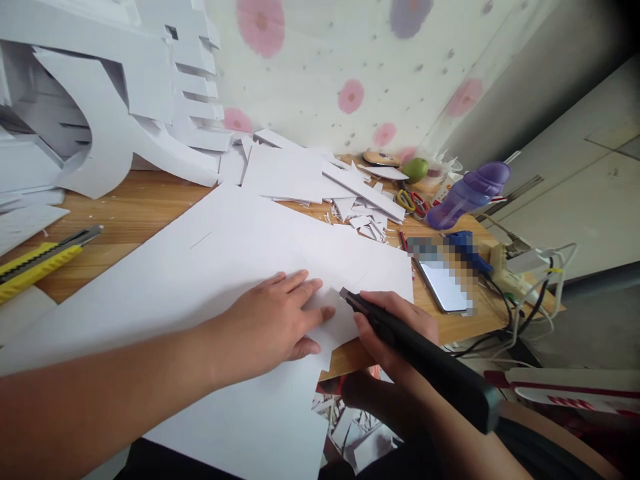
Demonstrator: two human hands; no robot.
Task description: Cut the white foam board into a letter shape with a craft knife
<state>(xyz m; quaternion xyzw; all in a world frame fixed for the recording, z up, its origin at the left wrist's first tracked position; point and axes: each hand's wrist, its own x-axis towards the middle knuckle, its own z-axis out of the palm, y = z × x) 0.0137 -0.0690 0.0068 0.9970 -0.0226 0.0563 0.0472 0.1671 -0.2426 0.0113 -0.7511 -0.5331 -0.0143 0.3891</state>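
Observation:
A large white foam board or card sheet [200,293] lies across the wooden table and hangs over its front edge. Flat on this sheet rests my left hand [280,317], fingers spread, holding nothing. My right hand [395,313] is wrapped round a black utility knife [415,357]. The knife's blade points up and left, close to the sheet's surface just right of my left fingertips; whether it touches cannot be made out. A short dark line shows on the sheet's upper left part.
A yellow utility knife [47,260] lies at left, below a white cut-out structure [100,100]. White offcuts [285,170] lie at the back. At right are scissors [411,201], a purple bottle [467,193], a phone [443,280], a blue tool [467,250] and cables. More scraps [360,433] lie below the table.

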